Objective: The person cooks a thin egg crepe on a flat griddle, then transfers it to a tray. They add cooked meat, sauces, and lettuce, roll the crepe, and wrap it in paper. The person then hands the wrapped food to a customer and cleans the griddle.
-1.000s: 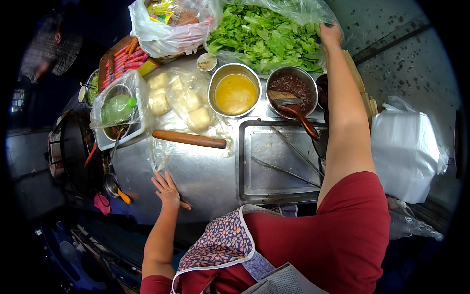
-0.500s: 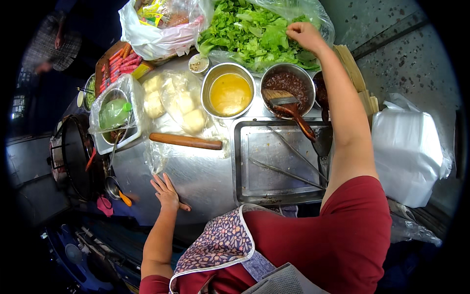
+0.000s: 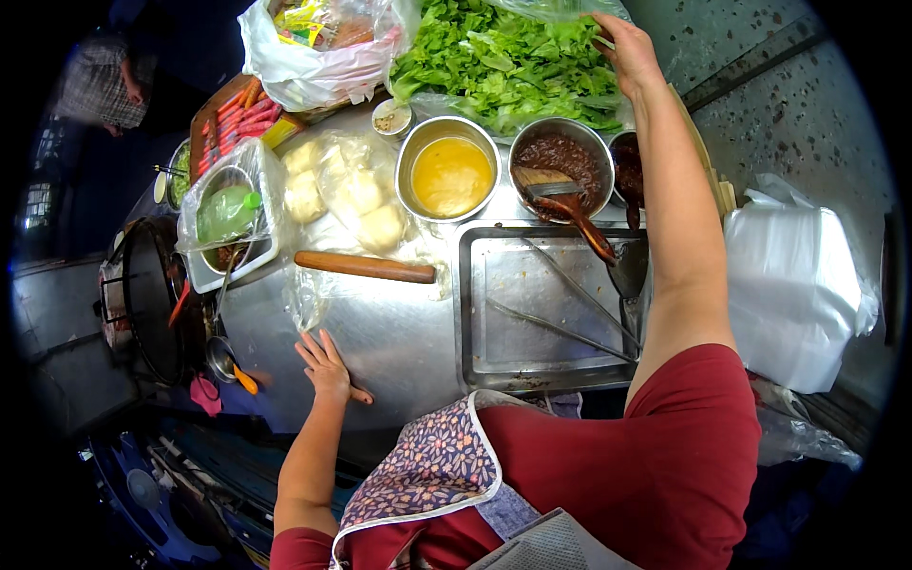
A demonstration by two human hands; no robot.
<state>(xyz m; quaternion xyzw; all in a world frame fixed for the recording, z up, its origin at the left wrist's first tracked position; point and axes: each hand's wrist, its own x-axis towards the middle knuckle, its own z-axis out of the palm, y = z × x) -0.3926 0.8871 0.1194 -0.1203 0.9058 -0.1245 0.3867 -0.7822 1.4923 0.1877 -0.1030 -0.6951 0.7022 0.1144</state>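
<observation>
My right hand [image 3: 629, 52] is extended to the far side of the counter, at the right edge of the lettuce pile [image 3: 503, 62]. Its fingers [image 3: 608, 38] are bent and pinch at the leaves; whether a leaf is fully gripped I cannot tell. My left hand [image 3: 328, 366] lies flat on the near edge of the metal counter [image 3: 389, 332], fingers spread and released, holding nothing. A wooden rolling pin [image 3: 366, 267] lies just beyond it. Between my arms sit a steel tray [image 3: 532, 294] with tongs, a bowl of yellow batter [image 3: 451, 176] and a bowl of dark sauce [image 3: 560, 157].
</observation>
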